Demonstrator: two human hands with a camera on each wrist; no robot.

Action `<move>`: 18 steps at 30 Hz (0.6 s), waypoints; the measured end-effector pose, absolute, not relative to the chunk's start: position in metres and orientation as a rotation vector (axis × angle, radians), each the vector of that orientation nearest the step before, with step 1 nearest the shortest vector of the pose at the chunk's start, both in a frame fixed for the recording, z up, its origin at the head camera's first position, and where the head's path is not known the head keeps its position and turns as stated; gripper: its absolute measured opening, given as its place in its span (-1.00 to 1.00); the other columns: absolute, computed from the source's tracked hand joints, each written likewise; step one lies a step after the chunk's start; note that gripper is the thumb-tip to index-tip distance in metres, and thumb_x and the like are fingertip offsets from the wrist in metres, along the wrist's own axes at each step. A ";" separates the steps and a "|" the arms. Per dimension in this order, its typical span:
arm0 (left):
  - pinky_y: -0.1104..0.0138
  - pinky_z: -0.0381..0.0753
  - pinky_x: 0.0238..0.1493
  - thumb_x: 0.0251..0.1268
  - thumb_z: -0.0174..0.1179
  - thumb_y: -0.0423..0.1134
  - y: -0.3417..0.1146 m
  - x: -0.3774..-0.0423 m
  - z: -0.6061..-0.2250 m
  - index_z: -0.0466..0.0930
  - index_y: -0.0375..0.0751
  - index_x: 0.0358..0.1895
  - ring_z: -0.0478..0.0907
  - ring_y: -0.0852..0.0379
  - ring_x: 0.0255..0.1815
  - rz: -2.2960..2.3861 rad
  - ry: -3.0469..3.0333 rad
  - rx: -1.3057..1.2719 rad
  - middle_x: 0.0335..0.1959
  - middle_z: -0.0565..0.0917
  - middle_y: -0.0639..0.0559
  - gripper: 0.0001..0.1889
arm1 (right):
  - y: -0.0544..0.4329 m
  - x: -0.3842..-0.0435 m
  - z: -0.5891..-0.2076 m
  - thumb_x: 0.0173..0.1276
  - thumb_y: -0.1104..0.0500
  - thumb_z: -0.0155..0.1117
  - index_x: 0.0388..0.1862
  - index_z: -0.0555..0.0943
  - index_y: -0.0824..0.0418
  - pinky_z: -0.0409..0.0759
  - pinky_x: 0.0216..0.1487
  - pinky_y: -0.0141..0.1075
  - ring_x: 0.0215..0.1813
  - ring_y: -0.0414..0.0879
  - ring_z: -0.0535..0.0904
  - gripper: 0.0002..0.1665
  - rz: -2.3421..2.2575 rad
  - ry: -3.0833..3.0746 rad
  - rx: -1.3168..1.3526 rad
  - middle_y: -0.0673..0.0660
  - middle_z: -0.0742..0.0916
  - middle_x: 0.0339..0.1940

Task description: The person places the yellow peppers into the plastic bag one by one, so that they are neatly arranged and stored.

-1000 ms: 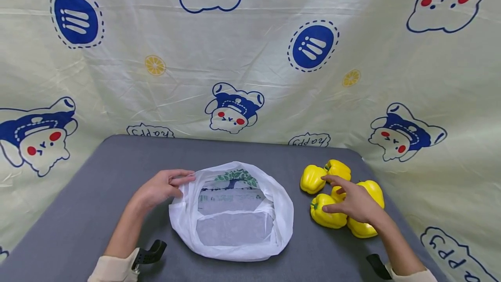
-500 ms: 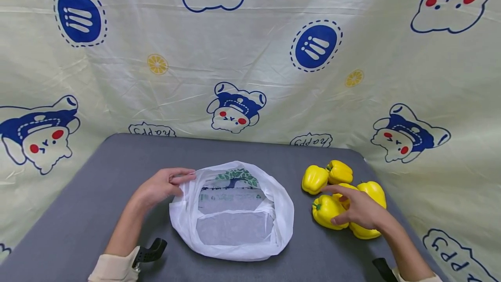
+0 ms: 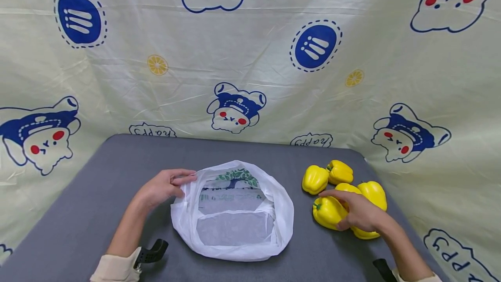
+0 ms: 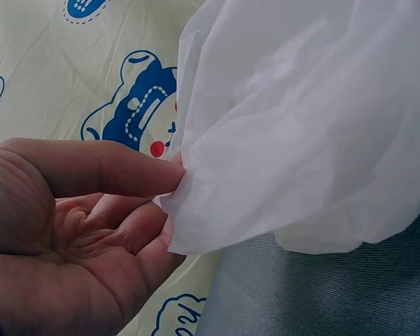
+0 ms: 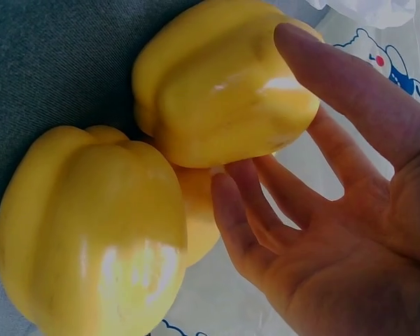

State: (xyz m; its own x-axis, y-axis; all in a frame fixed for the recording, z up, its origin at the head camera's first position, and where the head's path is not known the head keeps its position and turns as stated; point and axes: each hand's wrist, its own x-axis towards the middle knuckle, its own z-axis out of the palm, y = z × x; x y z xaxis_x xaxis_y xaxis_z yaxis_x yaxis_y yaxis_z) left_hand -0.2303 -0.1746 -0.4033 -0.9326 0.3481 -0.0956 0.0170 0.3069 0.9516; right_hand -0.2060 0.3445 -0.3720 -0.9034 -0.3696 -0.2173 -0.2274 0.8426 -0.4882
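Head view: neighbouring yellow peppers (image 3: 374,194) crowd the right grip (image 3: 360,212).

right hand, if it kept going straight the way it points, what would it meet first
Most likely the front-left pepper, which sits between the right hand's thumb and fingers; whether they already touch it is hard to tell.

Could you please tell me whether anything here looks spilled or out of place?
Nothing looks spilled around the white bag or yellow peppers; only the backdrop looks odd, since its printed figures appear upside down.
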 end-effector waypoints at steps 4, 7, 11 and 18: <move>0.33 0.48 0.08 0.05 0.17 -0.63 -0.174 -0.230 -0.404 0.35 -0.45 0.43 0.28 -0.25 0.53 1.667 2.290 0.321 0.37 0.53 -0.28 -0.27 | 0.343 -0.208 -0.374 -0.14 0.31 0.65 0.31 0.57 0.01 0.45 0.21 0.29 0.16 0.12 0.51 -0.08 -0.630 2.735 -0.454 0.24 0.61 0.35; 0.32 0.49 0.08 0.05 0.17 -0.63 -0.174 -0.230 -0.405 0.35 -0.45 0.43 0.28 -0.25 0.53 1.668 2.288 0.313 0.37 0.53 -0.27 -0.27 | 0.343 -0.210 -0.374 -0.16 0.30 0.66 0.31 0.57 0.02 0.48 0.16 0.24 0.09 0.08 0.51 -0.06 -0.611 2.743 -0.436 0.25 0.63 0.33; 0.30 0.49 0.10 0.06 0.18 -0.63 -0.174 -0.230 -0.405 0.35 -0.45 0.43 0.29 -0.25 0.53 1.662 2.296 0.302 0.36 0.54 -0.26 -0.27 | 0.340 -0.211 -0.373 -0.16 0.30 0.67 0.33 0.57 0.03 0.48 0.17 0.26 0.10 0.09 0.51 -0.05 -0.601 2.745 -0.390 0.28 0.61 0.35; 0.33 0.50 0.09 0.06 0.17 -0.63 -0.175 -0.231 -0.405 0.34 -0.45 0.44 0.28 -0.24 0.54 1.672 2.291 0.292 0.37 0.53 -0.26 -0.26 | 0.335 -0.212 -0.371 -0.14 0.24 0.69 0.31 0.59 0.02 0.43 0.22 0.36 0.21 0.19 0.53 -0.08 -0.592 2.780 -0.398 0.24 0.62 0.34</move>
State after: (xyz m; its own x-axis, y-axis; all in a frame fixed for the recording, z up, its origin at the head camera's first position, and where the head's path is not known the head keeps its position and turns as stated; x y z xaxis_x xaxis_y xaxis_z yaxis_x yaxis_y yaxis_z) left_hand -0.2308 -0.1748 -0.4049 -0.9375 0.3292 -0.1125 -0.0069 0.3058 0.9521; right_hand -0.2118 0.3347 -0.3713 -0.9255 -0.3194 -0.2037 -0.2085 0.8785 -0.4298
